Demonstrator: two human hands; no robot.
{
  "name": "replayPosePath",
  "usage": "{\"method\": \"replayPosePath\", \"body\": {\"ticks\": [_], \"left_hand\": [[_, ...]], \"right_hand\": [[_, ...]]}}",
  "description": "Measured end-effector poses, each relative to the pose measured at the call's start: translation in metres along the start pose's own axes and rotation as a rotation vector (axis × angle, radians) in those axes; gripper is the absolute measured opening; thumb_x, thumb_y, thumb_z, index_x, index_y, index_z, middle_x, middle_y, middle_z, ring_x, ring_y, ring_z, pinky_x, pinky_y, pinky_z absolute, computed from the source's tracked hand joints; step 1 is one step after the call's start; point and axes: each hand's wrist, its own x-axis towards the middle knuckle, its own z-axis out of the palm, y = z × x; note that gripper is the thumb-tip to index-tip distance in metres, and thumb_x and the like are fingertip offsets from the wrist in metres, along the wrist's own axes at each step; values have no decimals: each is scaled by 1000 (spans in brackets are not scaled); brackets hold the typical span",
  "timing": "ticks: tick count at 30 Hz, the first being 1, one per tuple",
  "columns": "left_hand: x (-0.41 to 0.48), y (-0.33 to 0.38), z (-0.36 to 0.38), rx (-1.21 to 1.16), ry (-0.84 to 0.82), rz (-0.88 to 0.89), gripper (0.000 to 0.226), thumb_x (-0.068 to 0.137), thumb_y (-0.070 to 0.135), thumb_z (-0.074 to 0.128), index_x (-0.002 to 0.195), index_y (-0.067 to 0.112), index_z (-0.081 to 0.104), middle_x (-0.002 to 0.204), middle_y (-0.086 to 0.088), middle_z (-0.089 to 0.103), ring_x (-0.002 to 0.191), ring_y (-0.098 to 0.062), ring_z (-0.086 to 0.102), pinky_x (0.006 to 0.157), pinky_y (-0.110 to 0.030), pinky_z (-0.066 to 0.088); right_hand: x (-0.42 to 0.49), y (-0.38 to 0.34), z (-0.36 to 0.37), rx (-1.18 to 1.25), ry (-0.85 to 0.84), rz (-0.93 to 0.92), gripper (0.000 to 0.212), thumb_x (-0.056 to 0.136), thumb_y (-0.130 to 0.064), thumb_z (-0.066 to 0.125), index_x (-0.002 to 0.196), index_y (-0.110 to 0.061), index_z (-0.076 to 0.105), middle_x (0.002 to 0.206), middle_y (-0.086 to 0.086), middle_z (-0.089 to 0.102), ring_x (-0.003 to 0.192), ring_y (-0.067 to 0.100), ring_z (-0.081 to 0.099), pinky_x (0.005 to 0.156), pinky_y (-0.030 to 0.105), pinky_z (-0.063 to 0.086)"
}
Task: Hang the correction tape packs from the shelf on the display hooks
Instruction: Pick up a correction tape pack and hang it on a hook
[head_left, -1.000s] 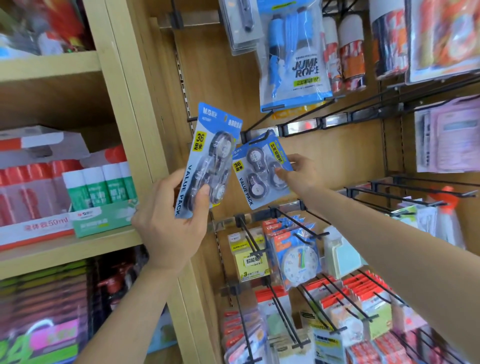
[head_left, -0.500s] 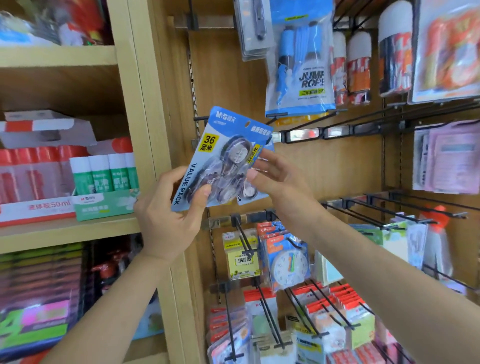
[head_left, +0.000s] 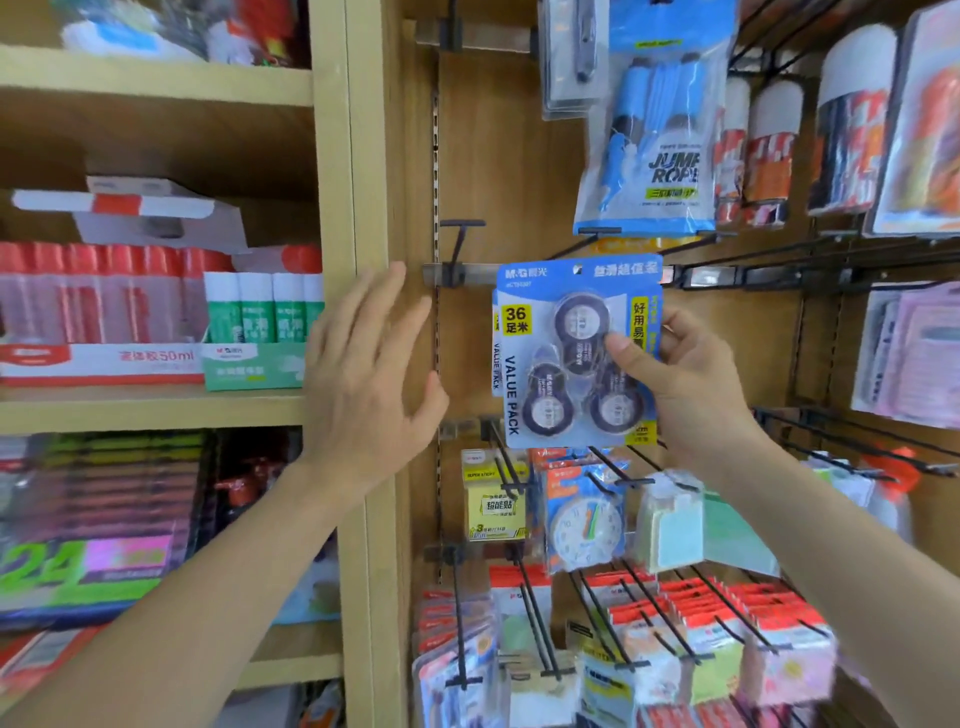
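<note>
Right grip (head_left: 691, 384) pinches glossy blue rectangular correction tape pack (head_left: 550, 358); left grip (head_left: 363, 374) spread flat, empty.

Left hand (head_left: 363, 379) has let go of the correction tape pack (head_left: 550, 353) and is now empty, fingers spread, off to the left by the shelf post (head_left: 363, 156). Pack passed to right hand (head_left: 685, 384), thumb on the front. Pack went from tilted to upright and moved right, top up at the metal rail (head_left: 467, 274) (second pack (head_left: 495, 364) now directly behind, edges peeking out).
</note>
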Motion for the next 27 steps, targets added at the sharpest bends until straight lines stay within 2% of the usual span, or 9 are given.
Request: {"method": "replayPosePath", "body": {"ticks": [2, 5, 10, 13, 17, 27], "left_hand": [[-3, 1, 1, 143, -106, -45, 65, 86, 35, 61, 146, 11, 52, 166, -13, 23, 155, -32, 17, 125, -46, 14], [-5, 2, 4, 225, -160, -29, 63, 88, 37, 56, 147, 16, 51, 169, -14, 9, 156, -33, 6, 126, -51, 13], [-7, 0, 6, 207, -144, -24, 59, 87, 33, 57, 143, 16, 56, 168, -15, 14, 156, -34, 9, 125, -53, 16], [-7, -1, 6, 204, -138, -24, 59, 86, 33, 56, 142, 15, 57, 168, -15, 15, 156, -34, 9, 125, -53, 16], [-8, -1, 7, 203, -126, -33, 59, 86, 33, 56, 142, 14, 58, 168, -15, 16, 156, -34, 11, 125, -54, 17], [-8, -1, 8, 196, -92, -25, 56, 86, 32, 55, 138, 11, 61, 167, -16, 17, 156, -34, 12, 125, -53, 17]], "right_hand": [[5, 3, -3, -33, 22, -8, 30, 89, -8, 70, 118, -6, 62, 107, 11, 75, 98, 29, 72, 88, 51, 58], [15, 10, 1, -57, 34, -23, 29, 90, -9, 70, 118, -6, 63, 108, 12, 75, 99, 30, 72, 89, 52, 58], [26, 21, 8, -2, 66, -13, 24, 92, -12, 68, 116, -13, 64, 104, 7, 76, 94, 26, 74, 84, 47, 60], [28, 24, 10, 25, 90, -10, 26, 92, -11, 68, 118, -11, 63, 104, 8, 76, 93, 26, 74, 82, 45, 61], [27, 31, 8, 22, 82, 5, 23, 92, -10, 68, 115, -14, 64, 107, 10, 75, 99, 31, 72, 85, 49, 60], [28, 25, -1, 16, 120, -32, 23, 93, -13, 69, 115, -15, 65, 106, 9, 76, 98, 31, 73, 86, 52, 59]]}}
